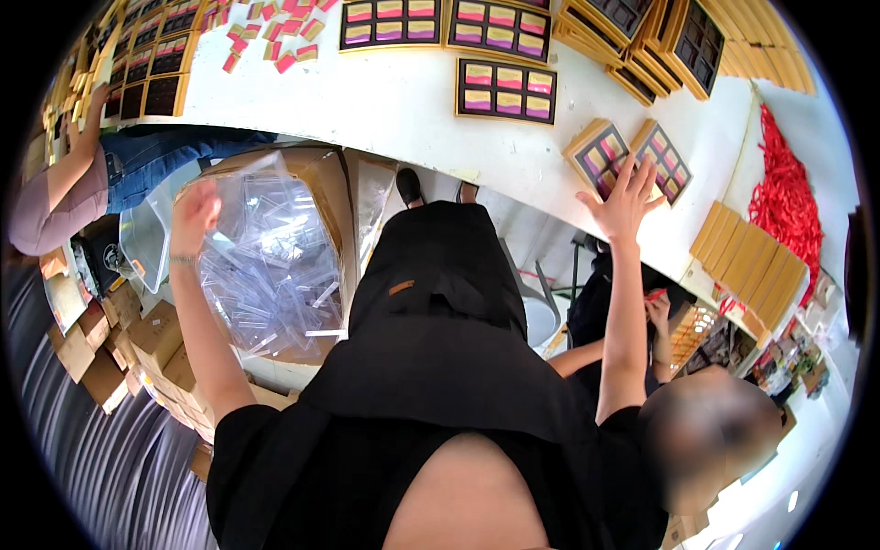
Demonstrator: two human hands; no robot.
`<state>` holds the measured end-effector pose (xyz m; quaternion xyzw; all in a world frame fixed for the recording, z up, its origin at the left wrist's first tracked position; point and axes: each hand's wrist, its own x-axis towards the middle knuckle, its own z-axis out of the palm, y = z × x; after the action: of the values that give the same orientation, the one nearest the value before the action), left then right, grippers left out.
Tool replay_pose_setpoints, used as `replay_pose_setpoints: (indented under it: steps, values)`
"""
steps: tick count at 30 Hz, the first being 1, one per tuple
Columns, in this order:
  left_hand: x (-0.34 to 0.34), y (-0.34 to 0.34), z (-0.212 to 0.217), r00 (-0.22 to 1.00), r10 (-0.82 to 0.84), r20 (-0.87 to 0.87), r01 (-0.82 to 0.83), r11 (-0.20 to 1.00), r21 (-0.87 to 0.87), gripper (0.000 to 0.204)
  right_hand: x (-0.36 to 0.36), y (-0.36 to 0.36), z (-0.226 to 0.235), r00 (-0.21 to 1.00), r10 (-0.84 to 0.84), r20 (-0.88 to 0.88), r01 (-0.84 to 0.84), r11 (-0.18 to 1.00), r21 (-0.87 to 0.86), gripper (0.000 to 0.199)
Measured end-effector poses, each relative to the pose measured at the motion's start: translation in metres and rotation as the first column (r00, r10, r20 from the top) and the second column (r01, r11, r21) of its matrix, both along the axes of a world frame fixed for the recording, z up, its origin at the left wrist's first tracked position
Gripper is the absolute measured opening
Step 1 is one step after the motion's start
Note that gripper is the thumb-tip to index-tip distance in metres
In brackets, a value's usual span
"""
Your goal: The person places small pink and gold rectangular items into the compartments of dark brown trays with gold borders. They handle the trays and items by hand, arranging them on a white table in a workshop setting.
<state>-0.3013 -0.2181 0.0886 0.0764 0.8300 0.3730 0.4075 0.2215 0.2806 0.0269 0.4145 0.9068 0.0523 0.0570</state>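
My left hand (192,213) is raised over an open cardboard box (321,174) and is closed on the edge of a clear plastic bag (270,266) full of clear plastic pieces. My right hand (625,194) reaches out to the white table (385,101) with fingers spread. Its fingertips rest on two small gold-framed trays (600,154) holding pink, yellow and purple pieces, which lie at the table's near edge. Nothing is in that hand.
More gold-framed trays (507,89) lie on the table, with loose pink and gold cards (275,37). At the right are flat gold boxes (744,258) and red cords (784,188). One person (73,183) stands at left, another (642,339) at lower right. Small cartons (137,353) crowd the floor.
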Motion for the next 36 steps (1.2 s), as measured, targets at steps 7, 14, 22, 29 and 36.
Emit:
replay_pose_setpoints:
  steps: [7, 14, 22, 29, 36]
  values:
    - [0.168, 0.321, -0.014, 0.974, -0.225, 0.015, 0.200, 0.893, 0.403, 0.040, -0.160, -0.077, 0.100, 0.822, 0.483, -0.302, -0.562, 0.773, -0.294, 0.116]
    - [0.179, 0.383, -0.105, 0.894, 0.090, -0.439, 0.098, 0.917, 0.387, 0.048, -0.172, 0.011, 0.022, 0.822, 0.533, -0.200, -0.567, 0.801, -0.193, 0.120]
    - [0.192, 0.378, -0.133, 0.950, 0.167, -0.263, -0.054, 0.920, 0.388, 0.047, -0.194, 0.020, -0.019, 0.837, 0.521, -0.167, -0.547, 0.787, -0.286, 0.126]
    - [0.216, 0.357, -0.137, 0.915, 0.308, -0.262, -0.165, 0.876, 0.453, 0.043, -0.191, 0.013, -0.020, 0.794, 0.596, -0.122, -0.603, 0.747, -0.281, 0.122]
    - [0.205, 0.349, -0.142, 0.956, 0.250, -0.151, -0.184, 0.917, 0.355, 0.042, -0.198, 0.012, -0.018, 0.777, 0.624, -0.080, -0.614, 0.724, -0.314, 0.119]
